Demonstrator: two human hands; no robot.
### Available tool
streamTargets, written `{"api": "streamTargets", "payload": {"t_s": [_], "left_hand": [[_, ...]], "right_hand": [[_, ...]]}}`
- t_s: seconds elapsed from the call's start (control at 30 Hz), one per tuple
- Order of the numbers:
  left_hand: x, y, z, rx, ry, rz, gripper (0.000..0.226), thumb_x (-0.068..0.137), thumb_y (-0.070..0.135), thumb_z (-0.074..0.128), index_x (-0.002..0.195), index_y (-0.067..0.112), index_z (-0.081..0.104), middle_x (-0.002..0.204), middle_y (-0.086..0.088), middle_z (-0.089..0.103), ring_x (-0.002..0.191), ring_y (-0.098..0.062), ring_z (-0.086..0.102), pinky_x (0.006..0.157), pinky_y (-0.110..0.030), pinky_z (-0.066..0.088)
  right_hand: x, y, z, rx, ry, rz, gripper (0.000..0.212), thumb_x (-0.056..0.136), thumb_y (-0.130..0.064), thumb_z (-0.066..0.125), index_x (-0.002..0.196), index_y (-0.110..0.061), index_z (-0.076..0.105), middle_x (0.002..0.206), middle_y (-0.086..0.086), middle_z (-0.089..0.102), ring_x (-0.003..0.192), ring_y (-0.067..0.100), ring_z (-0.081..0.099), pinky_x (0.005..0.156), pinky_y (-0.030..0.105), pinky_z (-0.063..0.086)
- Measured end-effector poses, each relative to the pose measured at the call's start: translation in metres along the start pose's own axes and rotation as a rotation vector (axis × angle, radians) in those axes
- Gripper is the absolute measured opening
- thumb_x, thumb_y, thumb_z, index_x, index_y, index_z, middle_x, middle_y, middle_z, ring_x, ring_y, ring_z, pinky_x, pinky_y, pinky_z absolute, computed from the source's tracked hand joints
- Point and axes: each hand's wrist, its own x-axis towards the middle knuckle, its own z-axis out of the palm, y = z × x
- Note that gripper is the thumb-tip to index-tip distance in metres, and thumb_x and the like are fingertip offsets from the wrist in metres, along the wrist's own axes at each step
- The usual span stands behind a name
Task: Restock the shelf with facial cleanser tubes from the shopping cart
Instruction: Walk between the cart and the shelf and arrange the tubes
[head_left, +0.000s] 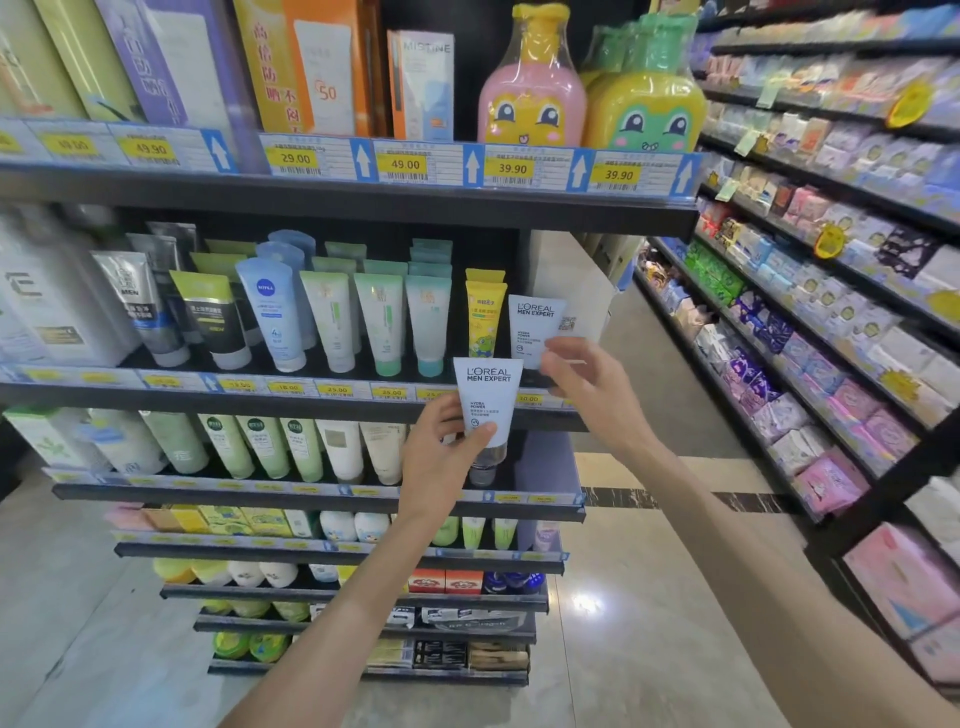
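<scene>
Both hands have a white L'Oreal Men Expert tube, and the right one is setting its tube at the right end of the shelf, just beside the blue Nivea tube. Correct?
Not quite. In the head view the right hand sets its L'Oreal Men Expert tube beside the yellow frog-print tube, not the blue Nivea tube, which stands several tubes further left. The left hand does hold a second L'Oreal tube.

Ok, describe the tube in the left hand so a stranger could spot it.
Find the shelf lined with upright cleanser tubes. In front of its right end, the left hand holds a white tube printed L'OREAL MEN EXPERT, cap down. Its twin, by the right hand, sits higher, at the shelf.
</scene>
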Motion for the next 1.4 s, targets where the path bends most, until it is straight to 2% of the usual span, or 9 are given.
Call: {"api": "streamTargets", "payload": {"t_s": [0.1,0.2,0.3,0.47,0.6,0.77,0.93,1.17,1.4], "left_hand": [[0.001,0.007,0.013,-0.015,-0.042,0.029,0.046,0.086,0.017,0.081,0.127,0.021,0.061,0.117,0.013,0.071,0.104,-0.001,0.067,0.081,-0.016,0.054],[0.003,0.014,0.021,-0.038,-0.076,0.059,0.043,0.086,0.016,0.081,0.124,0.025,0.062,0.113,0.014,0.072,0.104,-0.001,0.068,0.079,-0.016,0.055],[0.010,0.016,0.014,-0.003,-0.099,0.137,0.038,0.093,0.024,0.075,0.128,0.027,0.062,0.119,0.015,0.070,0.113,-0.004,0.065,0.092,-0.022,0.054],[0.034,-0.004,-0.016,0.610,0.146,0.418,0.036,0.096,0.023,0.068,0.132,0.025,0.061,0.128,0.011,0.061,0.129,-0.012,0.047,0.114,-0.035,0.036],[0.045,-0.026,-0.030,0.876,0.103,0.537,0.043,0.093,0.021,0.070,0.135,0.021,0.060,0.133,0.002,0.057,0.134,-0.022,0.043,0.116,-0.038,0.031],[0.044,-0.032,-0.032,0.904,0.105,0.564,0.044,0.094,0.020,0.068,0.136,0.022,0.058,0.134,0.003,0.054,0.134,-0.022,0.043,0.118,-0.038,0.030],[0.043,-0.034,-0.031,0.907,0.118,0.581,0.045,0.093,0.017,0.069,0.136,0.021,0.058,0.135,0.002,0.054,0.134,-0.023,0.043,0.119,-0.038,0.029],[0.043,-0.036,-0.029,0.904,0.129,0.598,0.045,0.092,0.016,0.069,0.136,0.018,0.058,0.135,0.000,0.055,0.134,-0.025,0.044,0.120,-0.038,0.029],[0.041,-0.036,-0.029,0.927,0.122,0.595,0.046,0.092,0.017,0.069,0.137,0.018,0.057,0.136,-0.001,0.054,0.135,-0.025,0.043,0.120,-0.040,0.029]], "right_hand": [[-0.013,-0.003,0.008,0.030,-0.126,0.013,0.030,0.094,-0.030,0.074,0.121,-0.019,0.067,0.114,-0.009,0.073,0.107,0.010,0.069,0.084,0.039,0.063],[-0.010,-0.006,0.009,-0.041,-0.103,0.001,0.028,0.090,-0.026,0.078,0.116,-0.020,0.070,0.110,-0.011,0.076,0.102,0.007,0.071,0.080,0.039,0.064],[0.000,-0.017,-0.002,0.089,-0.026,-0.017,0.023,0.092,-0.011,0.075,0.114,-0.009,0.071,0.107,-0.006,0.077,0.098,0.009,0.074,0.074,0.028,0.063],[0.032,-0.024,-0.020,0.107,0.153,-0.069,0.027,0.093,-0.018,0.074,0.118,-0.009,0.069,0.110,-0.002,0.076,0.104,0.011,0.072,0.077,0.030,0.063],[0.049,-0.009,-0.013,-0.044,0.154,-0.069,0.021,0.093,-0.026,0.073,0.112,-0.018,0.070,0.107,-0.011,0.075,0.104,0.007,0.070,0.081,0.034,0.063],[0.051,0.011,-0.001,-0.036,0.074,0.000,0.021,0.093,-0.020,0.074,0.112,-0.025,0.068,0.108,-0.010,0.074,0.103,0.010,0.071,0.082,0.036,0.063],[0.049,0.016,0.001,-0.092,0.058,-0.015,0.025,0.093,-0.022,0.075,0.108,-0.038,0.063,0.103,-0.023,0.072,0.099,-0.003,0.068,0.088,0.031,0.060],[0.043,0.025,0.003,-0.157,0.069,0.053,0.031,0.090,-0.029,0.077,0.115,-0.024,0.059,0.100,-0.020,0.068,0.090,-0.009,0.065,0.068,0.010,0.052],[0.039,0.026,0.002,-0.166,0.108,0.061,0.023,0.094,-0.023,0.074,0.112,-0.026,0.059,0.099,-0.021,0.067,0.090,-0.009,0.066,0.075,0.015,0.055]]}}
